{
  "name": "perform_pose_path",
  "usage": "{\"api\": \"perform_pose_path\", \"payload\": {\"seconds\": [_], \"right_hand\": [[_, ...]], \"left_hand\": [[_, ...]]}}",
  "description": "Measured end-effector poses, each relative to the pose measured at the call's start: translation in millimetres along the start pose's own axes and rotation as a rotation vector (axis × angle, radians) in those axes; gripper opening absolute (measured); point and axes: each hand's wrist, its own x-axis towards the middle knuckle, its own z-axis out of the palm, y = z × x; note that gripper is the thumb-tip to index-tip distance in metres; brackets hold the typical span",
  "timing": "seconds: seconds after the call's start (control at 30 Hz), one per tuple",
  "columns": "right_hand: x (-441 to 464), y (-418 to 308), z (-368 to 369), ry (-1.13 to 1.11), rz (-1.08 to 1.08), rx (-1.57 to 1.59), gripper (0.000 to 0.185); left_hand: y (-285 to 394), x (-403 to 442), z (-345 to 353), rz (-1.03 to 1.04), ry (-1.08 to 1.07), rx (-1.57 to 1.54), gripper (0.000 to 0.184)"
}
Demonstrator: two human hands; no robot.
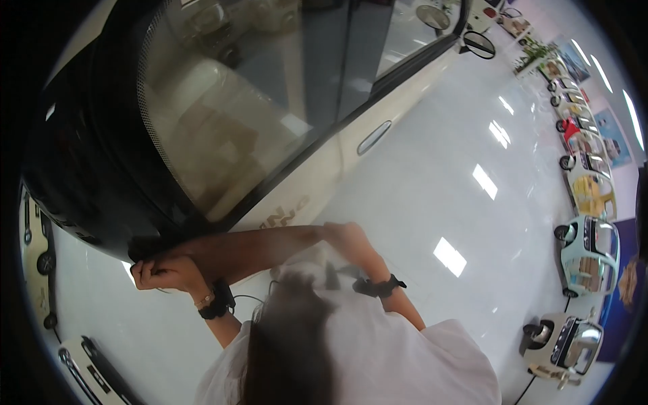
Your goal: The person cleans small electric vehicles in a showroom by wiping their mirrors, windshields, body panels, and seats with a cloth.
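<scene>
A brown cloth (260, 250) hangs stretched between my two hands, in front of the cream side of a small car (324, 169). My left hand (165, 273) is closed on one end of it, close to the black rear part of the car. At the cloth's other end, my right hand (343, 237) grips the corner; its fingers are partly hidden and blurred. Dark bands circle both wrists. Behind the cloth, brown lettering (283, 214) shows on the car's body.
The car's door handle (374, 138) and side mirror (479, 45) lie farther ahead. Several small vehicles stand along the right wall, including a light-blue one (588, 253). Others, such as a cream one (40, 256), are at the left. The glossy floor (432, 196) reflects ceiling lights.
</scene>
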Motion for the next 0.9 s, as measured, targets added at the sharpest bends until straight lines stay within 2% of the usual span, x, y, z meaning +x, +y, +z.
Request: {"api": "perform_pose_path", "payload": {"seconds": [0.1,0.2,0.27,0.4,0.5,0.6,0.67,0.73,0.8,0.9], "right_hand": [[30,-7,-9,-0.216,0.529,0.551,0.037],[59,1,-4,-0.215,0.41,0.712,0.042],[87,-1,-6,-0.242,0.431,0.737,0.042],[137,-14,-5,-0.244,0.282,0.718,0.043],[163,-18,-9,-0.285,0.252,0.768,0.043],[177,-25,-19,-0.309,0.253,0.842,0.042],[187,-30,-27,-0.317,0.233,0.813,0.041],[199,-39,-32,-0.283,0.262,0.867,0.039],[207,-49,-39,-0.255,0.265,0.928,0.034],[219,-75,-43,0.0,0.158,1.026,0.034]], "left_hand": [[-4,-3,8,-0.01,0.054,0.045,0.013],[-18,4,10,0.016,0.114,0.055,0.012],[-10,12,9,-0.062,0.139,0.037,0.012],[-6,19,10,-0.238,0.23,0.029,0.013],[8,17,10,-0.409,0.215,-0.031,0.015],[-7,6,1,-0.457,0.119,0.109,0.016],[-15,-7,8,-0.474,0.147,0.158,0.019],[5,-14,13,-0.464,0.111,0.166,0.02],[21,-14,21,-0.584,0.145,0.092,0.023],[1,-42,19,-0.428,0.111,0.137,0.028]]}}
